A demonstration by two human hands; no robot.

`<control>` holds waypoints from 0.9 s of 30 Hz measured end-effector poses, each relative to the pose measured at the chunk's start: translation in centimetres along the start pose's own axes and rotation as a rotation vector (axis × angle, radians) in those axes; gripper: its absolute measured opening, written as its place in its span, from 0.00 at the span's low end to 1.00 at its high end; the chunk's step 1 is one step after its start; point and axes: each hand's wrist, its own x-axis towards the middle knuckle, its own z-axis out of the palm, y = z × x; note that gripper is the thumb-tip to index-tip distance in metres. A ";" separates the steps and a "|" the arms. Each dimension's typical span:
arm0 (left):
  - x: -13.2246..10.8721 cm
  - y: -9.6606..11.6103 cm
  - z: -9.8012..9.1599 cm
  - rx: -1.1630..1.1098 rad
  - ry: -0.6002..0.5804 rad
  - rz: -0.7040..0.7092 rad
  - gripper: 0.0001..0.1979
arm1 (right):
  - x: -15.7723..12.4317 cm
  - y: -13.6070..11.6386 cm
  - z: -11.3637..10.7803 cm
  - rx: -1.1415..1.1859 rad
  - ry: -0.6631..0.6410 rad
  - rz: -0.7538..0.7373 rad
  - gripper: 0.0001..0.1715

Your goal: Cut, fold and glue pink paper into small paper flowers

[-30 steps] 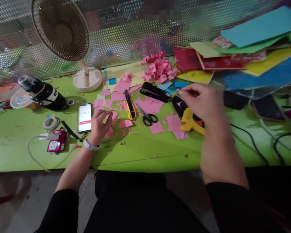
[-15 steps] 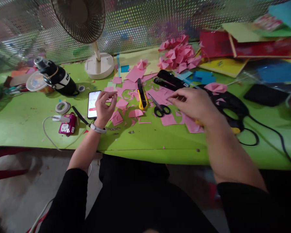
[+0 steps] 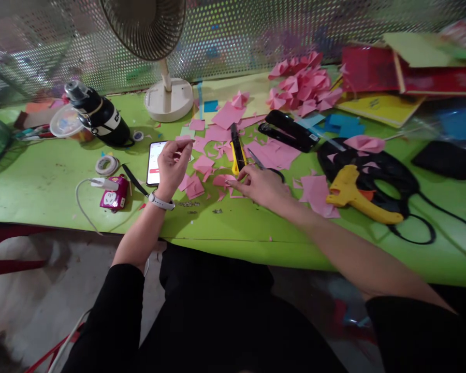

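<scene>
My left hand [image 3: 174,165] hovers over the phone [image 3: 154,165], fingers curled and tips together; whatever they hold is too small to make out. On my right, my hand [image 3: 261,185] reaches over the table with thumb and forefinger a little apart, their tips at the edge of a curved pink paper piece [image 3: 221,180]. Black-handled scissors [image 3: 276,173] lie partly hidden under that hand. Just beyond it is a yellow and black box cutter [image 3: 237,153]. Pink paper scraps [image 3: 204,165] are scattered between both hands.
A black stapler [image 3: 289,130] and a heap of folded pink paper shapes [image 3: 301,85] are farther back. At right lies a yellow glue gun [image 3: 357,194] on a black object. A fan [image 3: 169,101], a black bottle [image 3: 103,119], tape [image 3: 106,165] and a purple plug adapter [image 3: 115,194] occupy the left.
My right hand has moved left from beside the glue gun to the curved pink piece, uncovering the glue gun and now covering part of the scissors. My left hand keeps its pose.
</scene>
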 end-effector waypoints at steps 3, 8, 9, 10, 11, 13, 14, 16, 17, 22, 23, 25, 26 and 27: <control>-0.3 0.4 0.2 0.013 -0.048 0.035 0.06 | 0.1 0.1 0.1 0.050 0.013 -0.035 0.27; -0.8 0.8 0.6 0.032 -0.086 0.079 0.05 | 0.2 -0.1 0.1 -0.023 0.067 0.018 0.32; -0.9 0.8 0.6 0.031 -0.099 0.079 0.05 | 0.2 -0.1 0.2 -0.061 0.057 0.034 0.32; -1.0 0.8 0.7 0.033 -0.114 0.079 0.05 | 0.3 -0.1 0.3 -0.090 0.044 0.042 0.32; -1.0 0.8 0.8 0.039 -0.128 0.079 0.05 | 0.3 0.0 0.4 -0.107 0.033 0.042 0.31; -1.1 0.7 0.9 0.056 -0.147 0.081 0.05 | 0.4 0.2 0.6 -0.112 0.029 0.019 0.28; -1.2 0.6 0.9 0.065 -0.158 0.086 0.05 | 0.4 0.4 0.7 -0.110 0.035 -0.002 0.25; -1.3 0.6 1.0 0.088 -0.190 0.096 0.05 | 0.5 0.7 0.8 -0.104 0.048 -0.047 0.18; -1.3 0.5 1.1 0.099 -0.216 0.100 0.05 | 0.5 0.8 0.9 -0.098 0.050 -0.068 0.15; -1.7 0.7 1.4 0.108 -0.315 0.082 0.05 | 0.3 0.7 0.6 -0.037 0.057 -0.103 0.16; -1.8 0.9 1.5 0.098 -0.333 0.062 0.06 | 0.2 0.5 0.4 -0.022 0.067 -0.104 0.16; -2.0 1.4 1.5 0.077 -0.381 0.010 0.09 | 0.0 0.2 -0.3 -0.014 0.090 -0.091 0.17; -2.0 1.7 1.5 0.072 -0.401 -0.010 0.11 | -0.2 0.0 -0.8 -0.027 0.094 -0.077 0.17; -2.0 1.9 1.5 0.075 -0.410 -0.022 0.13 | -0.4 0.0 -1.2 -0.049 0.085 -0.070 0.15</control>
